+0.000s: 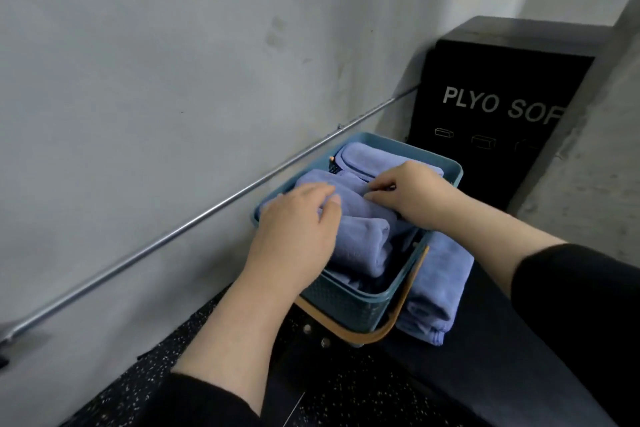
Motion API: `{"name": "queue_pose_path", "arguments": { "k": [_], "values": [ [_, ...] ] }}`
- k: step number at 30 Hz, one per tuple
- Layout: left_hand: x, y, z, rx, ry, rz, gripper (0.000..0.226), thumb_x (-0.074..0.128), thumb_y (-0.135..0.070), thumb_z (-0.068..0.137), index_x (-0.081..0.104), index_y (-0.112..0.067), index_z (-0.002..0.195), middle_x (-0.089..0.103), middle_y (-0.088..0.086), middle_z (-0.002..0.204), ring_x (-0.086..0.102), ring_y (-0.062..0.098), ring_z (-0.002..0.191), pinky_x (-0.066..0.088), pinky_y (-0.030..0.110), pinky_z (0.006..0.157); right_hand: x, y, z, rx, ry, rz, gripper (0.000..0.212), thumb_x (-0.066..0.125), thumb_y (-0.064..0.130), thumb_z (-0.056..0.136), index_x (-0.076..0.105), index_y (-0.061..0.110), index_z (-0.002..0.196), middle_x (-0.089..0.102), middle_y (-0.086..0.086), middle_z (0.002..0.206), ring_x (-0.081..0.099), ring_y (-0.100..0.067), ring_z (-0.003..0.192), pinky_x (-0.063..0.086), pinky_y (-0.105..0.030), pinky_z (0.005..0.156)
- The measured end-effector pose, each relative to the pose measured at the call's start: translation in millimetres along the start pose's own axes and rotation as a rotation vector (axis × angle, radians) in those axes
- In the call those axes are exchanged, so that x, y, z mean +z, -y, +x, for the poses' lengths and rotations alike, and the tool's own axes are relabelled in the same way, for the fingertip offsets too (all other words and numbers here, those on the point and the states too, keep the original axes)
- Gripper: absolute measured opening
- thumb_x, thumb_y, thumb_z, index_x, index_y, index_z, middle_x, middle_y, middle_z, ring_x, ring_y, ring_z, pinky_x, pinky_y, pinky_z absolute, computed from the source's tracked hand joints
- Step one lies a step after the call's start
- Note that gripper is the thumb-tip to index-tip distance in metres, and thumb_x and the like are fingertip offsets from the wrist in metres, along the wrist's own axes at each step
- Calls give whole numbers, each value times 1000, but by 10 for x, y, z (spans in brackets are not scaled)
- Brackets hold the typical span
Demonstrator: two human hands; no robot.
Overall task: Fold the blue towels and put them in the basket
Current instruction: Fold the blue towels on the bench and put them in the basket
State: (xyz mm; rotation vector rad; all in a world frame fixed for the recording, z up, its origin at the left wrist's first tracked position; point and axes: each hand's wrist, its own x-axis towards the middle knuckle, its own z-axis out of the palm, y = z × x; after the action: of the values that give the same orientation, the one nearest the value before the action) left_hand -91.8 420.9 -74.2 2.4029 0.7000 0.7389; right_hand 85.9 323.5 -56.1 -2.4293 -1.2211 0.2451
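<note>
Both forearms reach forward over the teal perforated plastic basket. It sits on a dark speckled floor against a grey wall. The left hand rests flat, fingers relaxed, on the folded blue towels inside; the right hand pinches a towel fold. Another folded blue towel lies just beside the basket's right wall.

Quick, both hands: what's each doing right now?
Left hand: open, pressing flat on the middle towel in the basket.
Right hand: pinching that same towel.
</note>
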Motion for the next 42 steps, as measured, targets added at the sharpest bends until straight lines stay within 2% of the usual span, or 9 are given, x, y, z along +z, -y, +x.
{"name": "queue_pose_path", "arguments": {
  "k": [4, 7, 10, 12, 16, 22, 33, 37, 42],
  "values": [
    [90, -22, -1, 29, 183, 242, 40, 37, -42, 104, 70, -25, 121, 58, -9, 141, 49, 15, 133, 26, 48, 116, 3, -66, -70, -61, -193, 62, 21, 69, 38, 91, 76, 26, 107, 68, 4, 106, 61, -13, 97, 42, -25, 84],
    [108, 15, 20, 42, 152, 196, 39, 44, -40, 101, 64, -25, 131, 58, -10, 141, 51, 15, 132, 26, 49, 116, -102, -173, -327, -68, -560, 257, 15, 62, 34, 97, 73, 24, 98, 64, 5, 95, 58, -10, 82, 42, -23, 77],
    [104, -44, 21, 76, 119, 157, 53, 37, -46, 94, 60, -26, 137, 53, -10, 146, 46, 14, 137, 27, 50, 116, -65, -424, -711, 169, -764, 446, 15, 57, 36, 99, 67, 25, 96, 65, 6, 92, 60, -9, 83, 42, -23, 73],
    [134, -154, 7, 74, 147, 162, 55, 36, -55, 97, 56, -28, 140, 47, -10, 153, 38, 13, 143, 25, 52, 117, 142, -702, -902, 458, -715, 518, 25, 57, 41, 98, 66, 18, 98, 67, 3, 90, 61, -14, 80, 43, -29, 72],
    [236, -282, -47, 100, 262, 305, 51, 42, -55, 99, 45, -35, 146, 38, -15, 157, 24, 9, 149, 16, 49, 120, 568, -991, -1190, 844, -283, 774, 54, 60, 58, 91, 66, 4, 92, 56, -6, 72, 53, -23, 65, 49, -35, 62],
    [154, -219, -36, 100, 336, 277, 48, 51, -38, 99, 46, -36, 147, 46, -12, 154, 25, 9, 150, 20, 51, 119, 752, -870, -1174, 945, -56, 895, 69, 68, 70, 78, 63, 12, 114, 63, -7, 111, 60, -29, 99, 55, -44, 81],
    [151, -383, -94, 63, 244, 183, 45, 51, -34, 100, 50, -32, 145, 55, -10, 145, 41, 14, 138, 13, 45, 123, 851, -929, -908, 1038, 45, 1261, 80, 88, 63, 57, 64, 16, 117, 72, -14, 110, 69, -37, 97, 57, -49, 83],
    [171, -385, -88, 64, 239, 168, 44, 50, -36, 101, 49, -32, 145, 54, -11, 146, 42, 13, 139, 13, 46, 124, 863, -947, -904, 1049, 129, 1392, 70, 83, 52, 70, 64, 9, 123, 76, -18, 103, 74, -35, 94, 60, -46, 84],
    [184, -390, -87, 86, 209, 162, 44, 51, -35, 100, 50, -31, 145, 56, -11, 144, 43, 14, 138, 16, 49, 123, 790, -877, -979, 966, -1, 1425, 68, 79, 48, 70, 62, 6, 121, 74, -23, 101, 74, -41, 90, 59, -54, 80]
  ]
}}
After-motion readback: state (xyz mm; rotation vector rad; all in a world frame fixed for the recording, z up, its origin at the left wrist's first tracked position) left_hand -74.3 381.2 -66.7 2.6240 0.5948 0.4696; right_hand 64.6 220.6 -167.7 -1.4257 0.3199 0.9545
